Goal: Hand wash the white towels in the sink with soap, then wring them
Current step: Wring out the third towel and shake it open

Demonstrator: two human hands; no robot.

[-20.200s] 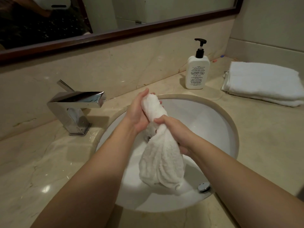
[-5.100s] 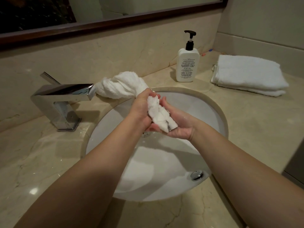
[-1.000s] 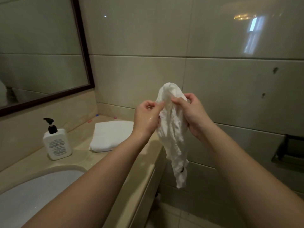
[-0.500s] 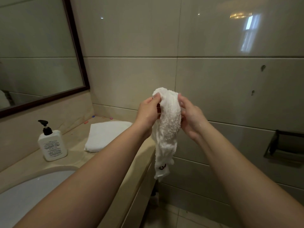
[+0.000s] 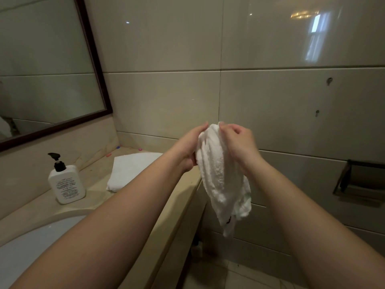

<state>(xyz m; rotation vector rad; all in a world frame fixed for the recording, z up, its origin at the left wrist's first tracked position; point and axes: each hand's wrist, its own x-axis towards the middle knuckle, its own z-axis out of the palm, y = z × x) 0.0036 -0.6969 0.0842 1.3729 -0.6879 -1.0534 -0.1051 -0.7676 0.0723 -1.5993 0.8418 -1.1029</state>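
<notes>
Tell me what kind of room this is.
Most likely a bathroom, perhaps a hotel's: a white sink set in a marble counter, a framed mirror, a soap pump bottle and glossy tiled walls.

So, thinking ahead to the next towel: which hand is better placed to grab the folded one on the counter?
Likely the left hand: it holds the wrung towel just above the folded towel; the right hand is beyond the counter edge.

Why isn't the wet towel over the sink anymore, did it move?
Yes. The wet towel was over the sink before; now both hands hold it up past the right end of the counter, above the floor.
</notes>
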